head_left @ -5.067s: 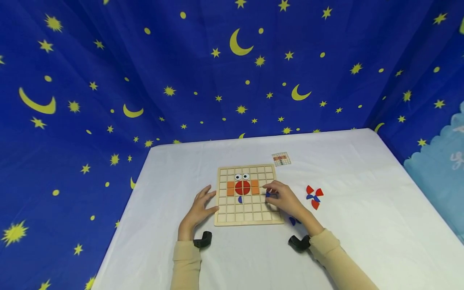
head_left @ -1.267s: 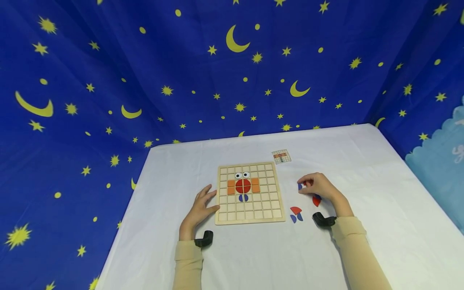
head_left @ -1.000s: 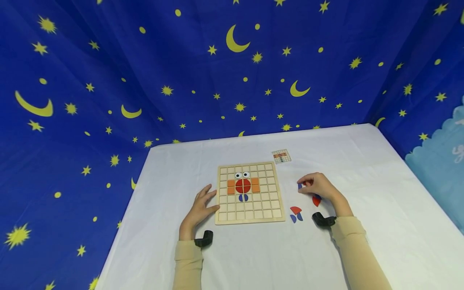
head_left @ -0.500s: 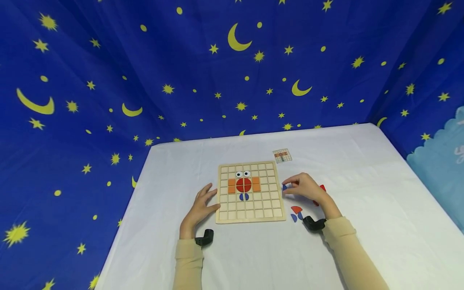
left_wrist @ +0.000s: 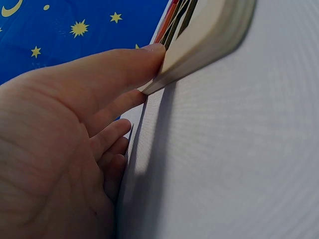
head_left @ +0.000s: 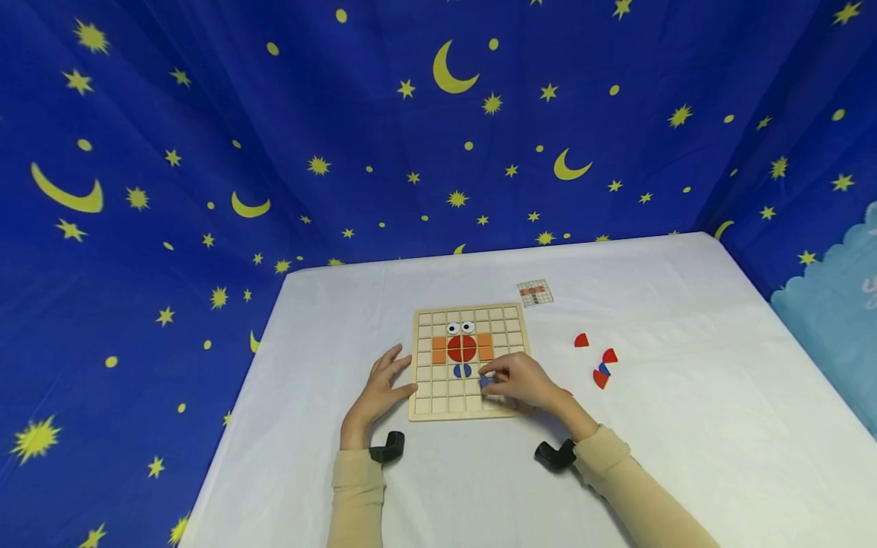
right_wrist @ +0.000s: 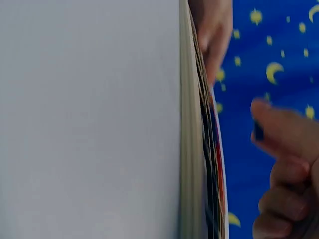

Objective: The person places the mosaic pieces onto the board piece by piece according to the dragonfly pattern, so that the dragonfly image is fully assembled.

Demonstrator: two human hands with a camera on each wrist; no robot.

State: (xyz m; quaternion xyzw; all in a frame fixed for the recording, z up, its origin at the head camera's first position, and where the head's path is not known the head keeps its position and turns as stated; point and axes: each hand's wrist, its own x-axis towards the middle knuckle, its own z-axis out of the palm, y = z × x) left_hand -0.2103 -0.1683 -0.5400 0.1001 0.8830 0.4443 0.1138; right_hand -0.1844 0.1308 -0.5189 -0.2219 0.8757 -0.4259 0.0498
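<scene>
The right hand (head_left: pixel 521 378), fingers clamped on 1 blue piece (head_left: pixel 484 380), hovers over the gridded board (head_left: pixel 439 387), apparently mid-placement; alignment and lowering seem next. The left hand (head_left: pixel 375 390), fingers apart, touches the board.

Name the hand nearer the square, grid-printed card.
Right: the right hand is in front of the card; the left hand is farther off, in front and to its left.
</scene>
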